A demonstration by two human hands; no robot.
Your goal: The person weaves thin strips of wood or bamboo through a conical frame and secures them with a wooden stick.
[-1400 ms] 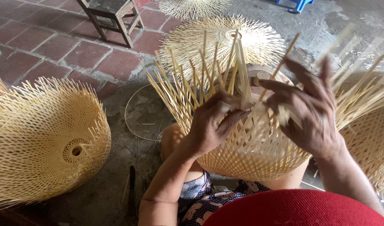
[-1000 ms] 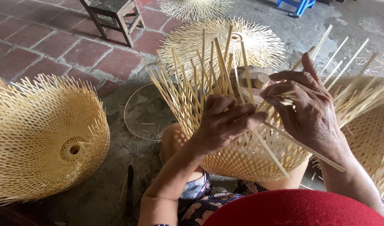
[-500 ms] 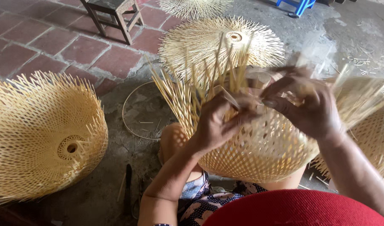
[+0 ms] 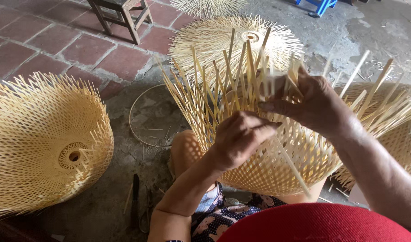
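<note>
Both hands: left hand (image 4: pixel 239 141), right hand (image 4: pixel 310 103) gripping strips atop bamboo basket (image 4: pixel 277 166).

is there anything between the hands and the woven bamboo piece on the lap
Nothing visible. The left hand rests directly on the woven bamboo piece, and the right hand is in among its loose upright strips, fingers touching them. No other object sits between hands and weave.

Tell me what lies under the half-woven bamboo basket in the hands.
The half-woven basket rests on the person's knee, with patterned cloth showing below its rim. The left hand and right hand grip its strips. The rest of the lap is hidden.
</note>
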